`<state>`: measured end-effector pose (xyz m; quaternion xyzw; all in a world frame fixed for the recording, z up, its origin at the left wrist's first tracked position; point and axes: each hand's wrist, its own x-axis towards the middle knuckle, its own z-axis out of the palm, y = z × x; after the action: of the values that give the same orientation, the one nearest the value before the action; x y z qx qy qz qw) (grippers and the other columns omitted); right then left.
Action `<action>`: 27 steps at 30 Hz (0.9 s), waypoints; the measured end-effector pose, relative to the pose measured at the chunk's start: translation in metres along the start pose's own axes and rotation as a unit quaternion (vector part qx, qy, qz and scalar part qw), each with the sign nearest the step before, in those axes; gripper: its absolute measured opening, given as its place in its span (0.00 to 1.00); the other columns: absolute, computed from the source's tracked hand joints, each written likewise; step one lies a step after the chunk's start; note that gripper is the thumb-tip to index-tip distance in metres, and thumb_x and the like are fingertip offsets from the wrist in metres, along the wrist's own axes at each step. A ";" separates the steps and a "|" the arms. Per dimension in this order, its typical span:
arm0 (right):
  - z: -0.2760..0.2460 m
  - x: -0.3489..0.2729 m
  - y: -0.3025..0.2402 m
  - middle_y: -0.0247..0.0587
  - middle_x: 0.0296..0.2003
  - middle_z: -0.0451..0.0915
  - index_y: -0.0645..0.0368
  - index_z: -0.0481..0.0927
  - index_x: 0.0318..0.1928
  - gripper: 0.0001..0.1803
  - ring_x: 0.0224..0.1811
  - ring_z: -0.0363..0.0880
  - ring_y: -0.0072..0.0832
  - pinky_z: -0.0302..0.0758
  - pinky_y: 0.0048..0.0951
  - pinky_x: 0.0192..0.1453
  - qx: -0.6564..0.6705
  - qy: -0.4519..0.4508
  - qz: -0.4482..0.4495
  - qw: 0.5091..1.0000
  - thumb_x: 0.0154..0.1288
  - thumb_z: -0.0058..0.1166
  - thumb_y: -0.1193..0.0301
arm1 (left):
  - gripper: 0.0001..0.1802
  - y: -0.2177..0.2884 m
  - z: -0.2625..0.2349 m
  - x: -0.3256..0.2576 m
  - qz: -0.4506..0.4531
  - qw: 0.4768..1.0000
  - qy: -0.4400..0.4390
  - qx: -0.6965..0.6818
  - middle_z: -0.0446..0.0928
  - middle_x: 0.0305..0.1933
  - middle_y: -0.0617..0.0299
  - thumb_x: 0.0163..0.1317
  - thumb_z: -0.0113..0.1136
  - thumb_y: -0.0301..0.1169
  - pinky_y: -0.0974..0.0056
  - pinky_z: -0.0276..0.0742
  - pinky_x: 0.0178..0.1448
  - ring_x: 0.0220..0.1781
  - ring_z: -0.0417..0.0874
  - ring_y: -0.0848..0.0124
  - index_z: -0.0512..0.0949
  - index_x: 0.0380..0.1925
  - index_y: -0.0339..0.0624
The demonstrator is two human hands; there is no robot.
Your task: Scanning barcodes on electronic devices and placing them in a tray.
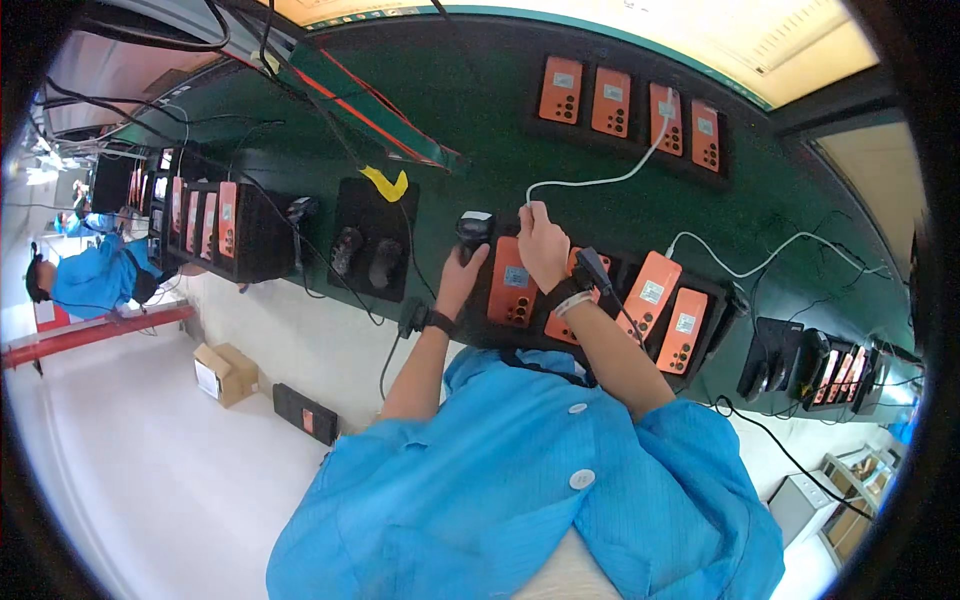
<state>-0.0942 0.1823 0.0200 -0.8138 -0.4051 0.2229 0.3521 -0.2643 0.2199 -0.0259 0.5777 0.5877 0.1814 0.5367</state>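
Note:
My left hand (461,281) is closed around a black handheld scanner (474,226) with a pale top, just left of the near tray. Over that tray, my right hand (543,246) pinches a white cable (600,183), which runs up to an orange phone (665,120) in the far tray. Below my right hand lies an orange phone (511,290) with a label and dark camera rings. Further right in the near tray are an orange phone (651,292) with another white cable (740,270) at its top end, and an orange phone (683,330).
The far black tray (560,135) holds several orange phones below a lit screen (700,30). A dark mat (372,215) with two dark objects lies left. Black wristbands with cords circle both wrists. A cardboard box (226,374) stands on the floor; another person (95,285) is far left.

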 end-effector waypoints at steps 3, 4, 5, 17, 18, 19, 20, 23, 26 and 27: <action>-0.008 -0.004 0.010 0.55 0.30 0.80 0.59 0.73 0.36 0.09 0.38 0.80 0.50 0.75 0.50 0.41 -0.013 0.030 -0.080 0.996 0.70 0.45 0.66 | 0.26 -0.015 -0.012 -0.004 0.075 0.996 0.050 -0.007 0.80 0.38 0.54 0.59 0.68 0.42 0.65 0.74 0.44 0.40 0.81 0.67 0.74 0.47 0.31; -0.016 -0.008 0.023 0.55 0.35 0.80 0.60 0.74 0.38 0.08 0.44 0.79 0.48 0.75 0.49 0.48 0.020 0.091 -0.158 0.983 0.69 0.47 0.68 | 0.24 -0.003 -0.012 -0.013 0.107 0.992 0.067 -0.010 0.79 0.34 0.57 0.58 0.69 0.40 0.67 0.75 0.38 0.35 0.81 0.71 0.74 0.44 0.32; -0.027 -0.011 0.038 0.53 0.42 0.77 0.63 0.75 0.40 0.08 0.53 0.73 0.48 0.67 0.50 0.61 0.021 0.094 -0.170 0.981 0.66 0.49 0.70 | 0.19 0.008 -0.015 -0.025 0.018 0.995 0.039 -0.087 0.75 0.25 0.64 0.57 0.70 0.36 0.70 0.70 0.26 0.23 0.76 0.78 0.74 0.40 0.36; -0.098 -0.048 0.115 0.55 0.65 0.63 0.65 0.67 0.46 0.30 0.72 0.55 0.49 0.48 0.50 0.77 -0.161 -0.065 -0.186 0.967 0.53 0.67 0.58 | 0.21 0.066 0.021 -0.081 -0.006 0.946 -0.296 0.132 0.77 0.20 0.64 0.57 0.67 0.44 0.66 0.71 0.22 0.17 0.77 0.75 0.77 0.36 0.35; -0.099 -0.048 0.120 0.55 0.65 0.63 0.64 0.68 0.45 0.29 0.72 0.55 0.49 0.48 0.50 0.76 -0.152 -0.061 -0.193 0.968 0.53 0.66 0.57 | 0.21 0.067 0.027 -0.083 -0.002 0.945 -0.298 0.132 0.77 0.20 0.64 0.57 0.67 0.44 0.66 0.71 0.22 0.17 0.77 0.75 0.77 0.36 0.35; -0.099 -0.047 0.124 0.55 0.65 0.64 0.64 0.69 0.47 0.30 0.72 0.57 0.50 0.48 0.50 0.76 -0.156 -0.052 -0.197 0.967 0.55 0.64 0.55 | 0.22 0.070 0.031 -0.085 -0.005 0.945 -0.310 0.108 0.76 0.19 0.65 0.57 0.67 0.44 0.67 0.70 0.21 0.16 0.75 0.76 0.77 0.37 0.35; -0.099 -0.047 0.127 0.55 0.65 0.64 0.64 0.69 0.47 0.30 0.72 0.57 0.50 0.48 0.50 0.76 -0.160 -0.045 -0.199 0.966 0.55 0.64 0.55 | 0.22 0.074 0.035 -0.086 -0.006 0.944 -0.320 0.084 0.75 0.18 0.67 0.57 0.68 0.44 0.67 0.69 0.20 0.15 0.74 0.77 0.77 0.38 0.35; -0.106 -0.046 0.106 0.55 0.63 0.65 0.67 0.70 0.56 0.35 0.69 0.60 0.49 0.50 0.52 0.75 -0.206 -0.072 -0.196 0.956 0.60 0.56 0.50 | 0.24 0.077 0.040 -0.093 0.133 0.948 -0.279 0.079 0.79 0.27 0.63 0.57 0.68 0.44 0.64 0.76 0.30 0.25 0.80 0.73 0.77 0.45 0.37; -0.091 -0.053 0.133 0.56 0.62 0.65 0.67 0.75 0.55 0.32 0.69 0.58 0.53 0.50 0.55 0.75 -0.231 -0.029 -0.245 0.941 0.58 0.59 0.53 | 0.31 0.065 0.051 -0.093 0.124 0.942 -0.308 0.043 0.76 0.55 0.55 0.55 0.70 0.39 0.57 0.70 0.63 0.57 0.76 0.63 0.72 0.57 0.39; -0.090 -0.056 0.146 0.55 0.62 0.64 0.67 0.72 0.57 0.35 0.69 0.58 0.52 0.50 0.55 0.76 -0.255 -0.019 -0.258 0.932 0.57 0.61 0.53 | 0.30 0.091 0.051 -0.104 0.103 0.953 -0.276 0.075 0.76 0.54 0.53 0.55 0.70 0.38 0.56 0.68 0.66 0.60 0.74 0.63 0.73 0.57 0.41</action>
<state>0.0054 0.0391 -0.0264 -0.7392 -0.6509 0.0296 0.1705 -0.2026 0.1326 0.0756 0.7013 0.3661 0.0242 0.6112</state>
